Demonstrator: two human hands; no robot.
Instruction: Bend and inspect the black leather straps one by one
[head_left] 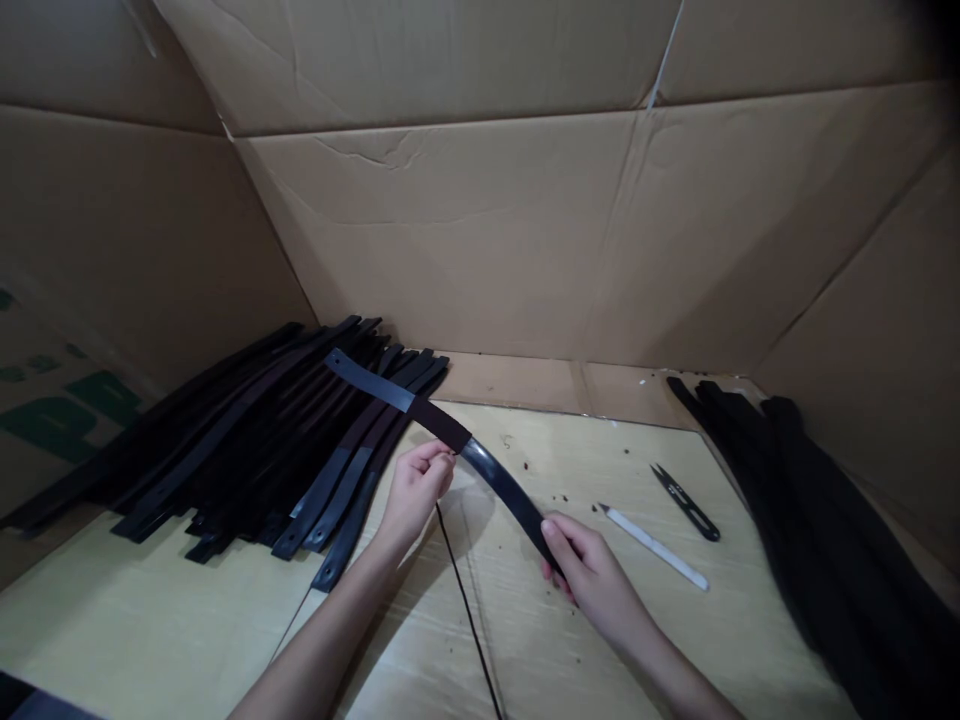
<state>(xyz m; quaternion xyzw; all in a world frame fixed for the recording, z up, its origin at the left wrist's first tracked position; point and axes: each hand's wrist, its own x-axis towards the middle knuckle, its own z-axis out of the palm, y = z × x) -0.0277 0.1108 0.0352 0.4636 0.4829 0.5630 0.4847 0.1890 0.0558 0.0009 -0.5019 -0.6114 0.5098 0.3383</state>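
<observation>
A curved black strap [504, 484] with a dark brown cord wound round its middle is held up over the board. My right hand [589, 565] grips its lower right end, thumb on top. My left hand [421, 482] is pinched at the lower edge of the wound part. A dark cord [466, 603] hangs below the left hand and runs down to the bottom of the view. The strap's upper left end, which has a small hole, reaches over a pile of similar black straps [262, 430].
A white pen-like cutter [656, 547] and black thread snips [684, 502] lie right of my right hand on the pale board [525, 640]. Long black strips [810, 510] lie at the right. Cardboard walls [465, 250] enclose the back and sides. Small dark crumbs dot the board.
</observation>
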